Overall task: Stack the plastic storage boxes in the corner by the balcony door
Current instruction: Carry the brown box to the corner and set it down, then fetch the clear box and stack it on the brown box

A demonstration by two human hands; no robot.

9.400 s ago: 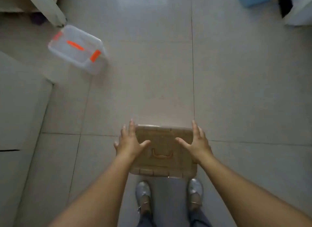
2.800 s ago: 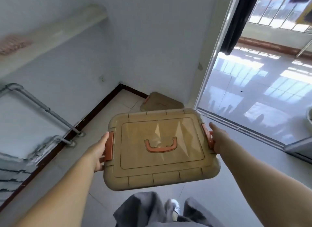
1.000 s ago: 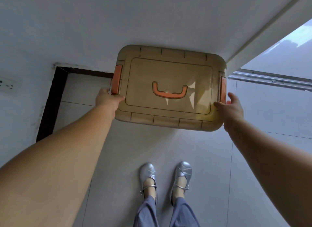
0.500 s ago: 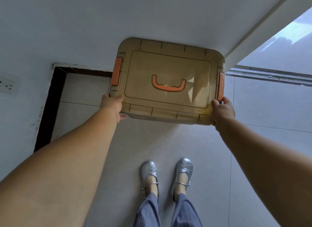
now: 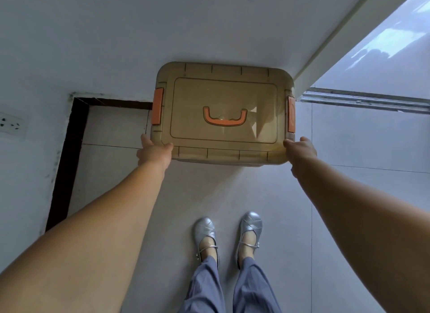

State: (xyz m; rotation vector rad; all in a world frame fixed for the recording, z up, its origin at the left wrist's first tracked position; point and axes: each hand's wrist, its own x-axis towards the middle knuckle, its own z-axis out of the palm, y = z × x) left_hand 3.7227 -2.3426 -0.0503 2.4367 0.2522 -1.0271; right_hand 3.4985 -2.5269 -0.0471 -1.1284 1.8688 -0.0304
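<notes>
A brown see-through storage box (image 5: pixel 223 103) with an orange lid handle and orange side latches lies level in the corner, its far edge against the white wall and its right side by the door frame. My left hand (image 5: pixel 154 153) grips its near left corner, thumb on the lid rim. At the near right corner, my right hand (image 5: pixel 301 151) holds on the same way. A thin strip under the front rim (image 5: pixel 232 165) may be another box; whatever lies beneath is otherwise hidden.
The white door frame (image 5: pixel 325 45) and the metal sliding-door track (image 5: pixel 365 102) run along the right. Dark skirting (image 5: pixel 69 149) edges the left wall, which carries a socket (image 5: pixel 10 126). My feet in silver shoes (image 5: pixel 204 233) stand on the grey tiles behind the box.
The box has moved away from me and down into the corner. Both hands have slid back from the side latches to its near corners.
</notes>
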